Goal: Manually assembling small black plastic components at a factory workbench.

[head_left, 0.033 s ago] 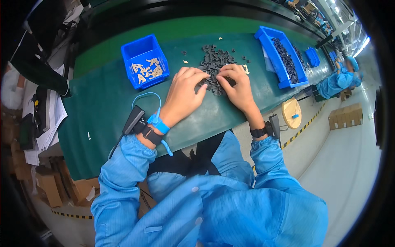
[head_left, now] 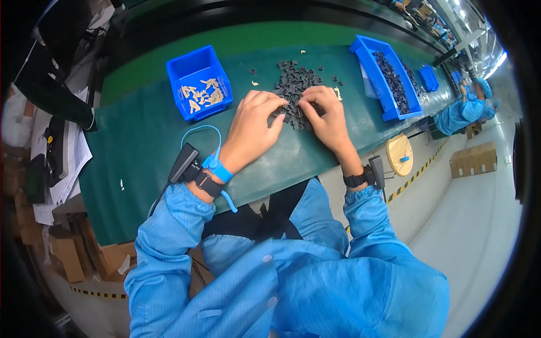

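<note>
A loose pile of small dark grey plastic pieces (head_left: 293, 79) lies on the green mat (head_left: 152, 158). My left hand (head_left: 252, 128) rests at its left edge, fingers curled and fingertips among the pieces. From the right, my right hand (head_left: 327, 118) meets the pile with thumb and fingers drawn together. The fingertips of both hands are close to each other but apart. What each hand pinches is too small and too covered to make out. Left of the pile, a blue bin (head_left: 179, 70) holds several small cream-coloured pieces (head_left: 213, 93).
A long blue bin (head_left: 360, 48) full of dark pieces stands at the right, with a smaller blue bin (head_left: 428, 79) beyond it. A round wooden stool top (head_left: 399, 155) is beside the table. A co-worker in blue (head_left: 459, 115) sits farther right. Papers (head_left: 73, 163) lie at the left.
</note>
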Available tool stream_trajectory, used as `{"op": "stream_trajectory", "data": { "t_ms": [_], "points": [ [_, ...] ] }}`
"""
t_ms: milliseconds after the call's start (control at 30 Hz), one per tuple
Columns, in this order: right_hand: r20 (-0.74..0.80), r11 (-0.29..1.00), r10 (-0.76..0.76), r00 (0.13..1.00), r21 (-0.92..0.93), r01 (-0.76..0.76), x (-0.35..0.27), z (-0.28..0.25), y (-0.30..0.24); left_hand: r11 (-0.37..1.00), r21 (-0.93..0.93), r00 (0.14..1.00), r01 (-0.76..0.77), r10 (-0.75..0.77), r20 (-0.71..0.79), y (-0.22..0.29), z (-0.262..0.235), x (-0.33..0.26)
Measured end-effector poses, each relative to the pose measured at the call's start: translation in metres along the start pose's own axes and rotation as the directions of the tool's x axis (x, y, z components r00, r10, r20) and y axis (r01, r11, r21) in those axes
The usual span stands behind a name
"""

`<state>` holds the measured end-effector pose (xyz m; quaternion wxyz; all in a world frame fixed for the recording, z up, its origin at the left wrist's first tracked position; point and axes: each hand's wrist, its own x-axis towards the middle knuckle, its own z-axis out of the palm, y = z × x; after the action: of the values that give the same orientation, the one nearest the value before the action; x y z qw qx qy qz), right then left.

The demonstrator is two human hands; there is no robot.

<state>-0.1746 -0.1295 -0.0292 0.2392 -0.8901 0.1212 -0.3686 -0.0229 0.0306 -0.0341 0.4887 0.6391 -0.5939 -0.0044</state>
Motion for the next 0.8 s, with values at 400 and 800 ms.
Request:
{"op": "stream_trajectory", "data": {
  "t_ms": [400, 800],
  "points": [
    [-0.096, 0.795, 0.326, 0.94, 0.565, -0.218, -0.012, 0.028, -0.035, 0.927, -0.332, 0.985, 0.173, -0.159, 0.069, 0.006, -0.005, 0.006],
    [-0.078, 0.9, 0.21, 0.975, 0.405, -0.161, -0.013, 0.029, -0.031, 0.893, -0.397, 0.97, 0.21, -0.24, -0.026, 0.005, -0.001, 0.005]
  ]
}}
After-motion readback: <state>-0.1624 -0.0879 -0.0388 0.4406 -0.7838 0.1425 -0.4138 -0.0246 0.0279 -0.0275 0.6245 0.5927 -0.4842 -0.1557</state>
